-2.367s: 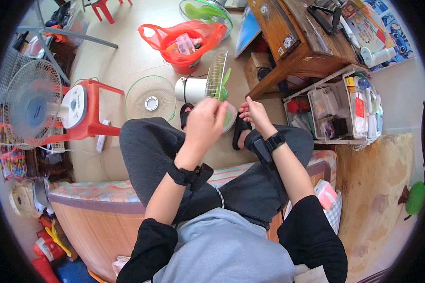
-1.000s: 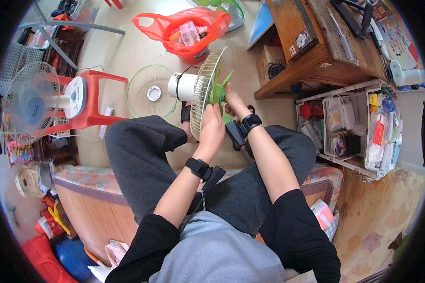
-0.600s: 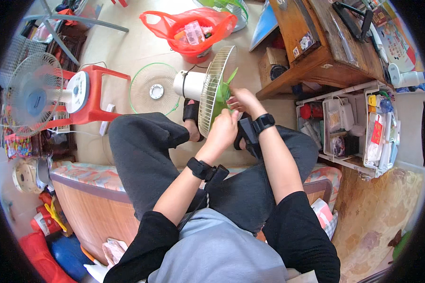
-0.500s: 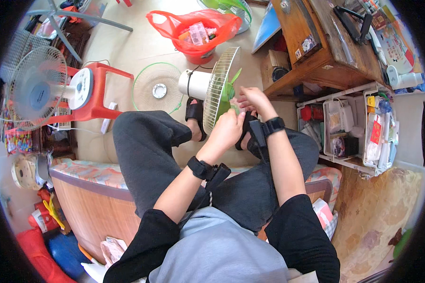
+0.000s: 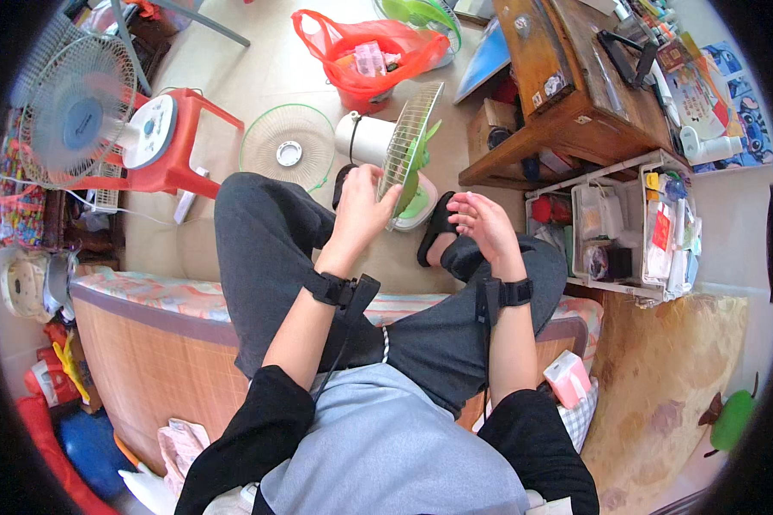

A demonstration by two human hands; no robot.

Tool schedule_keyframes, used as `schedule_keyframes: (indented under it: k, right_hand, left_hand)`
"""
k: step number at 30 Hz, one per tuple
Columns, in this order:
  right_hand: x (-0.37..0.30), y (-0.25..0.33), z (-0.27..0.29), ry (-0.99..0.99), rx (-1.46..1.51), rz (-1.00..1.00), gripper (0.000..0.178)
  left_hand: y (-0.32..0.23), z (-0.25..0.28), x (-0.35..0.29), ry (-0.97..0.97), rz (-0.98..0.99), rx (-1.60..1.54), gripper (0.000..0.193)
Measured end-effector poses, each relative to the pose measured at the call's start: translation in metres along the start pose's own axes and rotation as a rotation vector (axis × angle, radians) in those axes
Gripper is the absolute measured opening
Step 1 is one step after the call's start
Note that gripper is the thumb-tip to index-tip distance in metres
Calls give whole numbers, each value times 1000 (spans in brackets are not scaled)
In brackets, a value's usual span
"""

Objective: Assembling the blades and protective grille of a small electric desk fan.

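Observation:
I sit with a small fan on the floor between my feet. It has a white motor housing (image 5: 357, 137), green blades (image 5: 417, 161) and a wire rear grille (image 5: 409, 136) standing on edge. My left hand (image 5: 362, 206) grips the lower rim of that grille. My right hand (image 5: 484, 225) hovers to the right of the fan, apart from it, fingers loosely curled with nothing visible in them. The round front grille (image 5: 288, 150) lies detached, flat on the floor to the left of the fan.
A red plastic bag (image 5: 361, 47) sits beyond the fan. A second fan (image 5: 76, 110) rests on a red stool (image 5: 185, 142) at the left. A wooden desk (image 5: 567, 94) and a white shelf rack (image 5: 627, 223) stand at the right. A pink tissue pack (image 5: 567, 378) lies by my right thigh.
My right hand has come off the green blades and drawn back to the right. My left hand stays on the grille rim. The view has shifted slightly.

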State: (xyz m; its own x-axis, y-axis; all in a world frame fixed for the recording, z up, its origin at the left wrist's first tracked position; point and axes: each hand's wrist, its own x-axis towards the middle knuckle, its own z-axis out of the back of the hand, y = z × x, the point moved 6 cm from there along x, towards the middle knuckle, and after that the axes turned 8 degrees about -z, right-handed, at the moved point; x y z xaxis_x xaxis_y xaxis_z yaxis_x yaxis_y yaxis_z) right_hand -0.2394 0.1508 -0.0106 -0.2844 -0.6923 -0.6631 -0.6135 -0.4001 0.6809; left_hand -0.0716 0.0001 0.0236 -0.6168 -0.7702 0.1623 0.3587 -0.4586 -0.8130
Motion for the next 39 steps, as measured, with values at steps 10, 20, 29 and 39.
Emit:
schedule_keyframes:
  k: [10,20,29,39]
  right_hand:
    - [33,-37,9,-113,379,-69,18]
    - [56,-25,19,-185,306,14,26]
    - [64,-19,18,-147,364,19,20]
    - [71,-19,26,-164,384,13,17]
  left_hand:
    - [15,-28,-14,137,80,20,85]
    - [19,-27,7,109,104,74,85]
    - [16,-28,16,15,83,-15,62]
    - [9,-22,14,73,105,48,63]
